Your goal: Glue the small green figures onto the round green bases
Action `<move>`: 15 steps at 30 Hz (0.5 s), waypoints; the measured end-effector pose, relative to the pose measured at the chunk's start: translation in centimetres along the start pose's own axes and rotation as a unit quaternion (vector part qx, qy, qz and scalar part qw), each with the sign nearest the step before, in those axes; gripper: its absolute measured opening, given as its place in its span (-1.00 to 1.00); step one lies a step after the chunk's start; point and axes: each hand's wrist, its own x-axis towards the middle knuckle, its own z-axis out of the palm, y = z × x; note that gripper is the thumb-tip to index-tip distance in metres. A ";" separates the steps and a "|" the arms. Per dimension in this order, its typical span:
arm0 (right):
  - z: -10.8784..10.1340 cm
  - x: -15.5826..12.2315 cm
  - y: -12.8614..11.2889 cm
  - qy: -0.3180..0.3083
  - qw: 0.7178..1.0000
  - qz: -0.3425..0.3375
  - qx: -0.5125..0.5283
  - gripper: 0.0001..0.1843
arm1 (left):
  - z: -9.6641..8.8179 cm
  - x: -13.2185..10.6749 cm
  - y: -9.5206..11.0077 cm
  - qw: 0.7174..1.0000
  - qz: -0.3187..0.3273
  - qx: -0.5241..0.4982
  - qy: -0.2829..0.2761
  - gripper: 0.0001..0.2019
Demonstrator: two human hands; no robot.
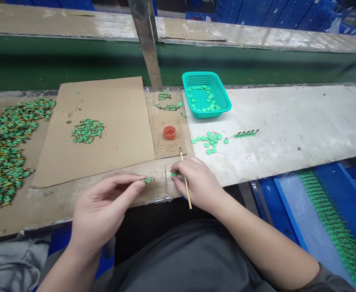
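Between thumb and forefinger, my left hand pinches a small green and gold figurine. My right hand holds a green disc at its fingertips, and a thin paintbrush is also tucked in its fingers, bristles pointing away from me. The two hands are a short gap apart over the bench's near edge. Just beyond them stands a small red cup on a speckled piece of cardboard. Loose green discs lie right of the cup, beside a row of figurines on discs.
A teal basket with green discs stands at the back. Figurines form a small pile on a cardboard sheet and a large heap at far left. At lower right, a blue crate holds rows of green pieces.
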 end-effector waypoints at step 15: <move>-5.9 -3.6 -0.5 -0.031 0.999 0.024 0.033 0.01 | 4.4 3.6 -0.2 0.975 0.128 0.055 -0.176 -0.91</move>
